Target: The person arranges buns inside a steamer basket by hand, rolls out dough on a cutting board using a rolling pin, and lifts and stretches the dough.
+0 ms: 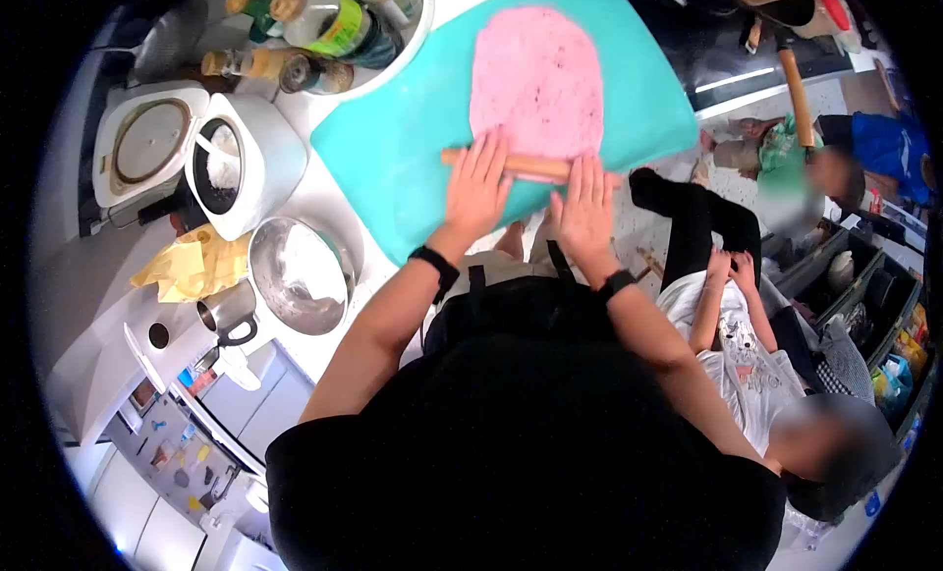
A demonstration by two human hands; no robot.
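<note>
A flat sheet of pink dough [538,80] with small dark specks lies on a turquoise mat [393,149]. Across the dough's near edge lies a wooden rolling pin [535,165]. My left hand [478,186] rests on the pin's left part, fingers stretched out and pointing away from me. On the right part of the pin lies my right hand [587,210], its fingers also extended flat. Neither hand wraps round the pin. A little of the dough shows on the near side of the pin.
Left of the mat stand a tray of bottles [424,26], an open rice cooker [265,154], a metal bowl with white powder [295,276] and a metal mug [228,311]. A person in white [732,345] sits at the right; others are behind.
</note>
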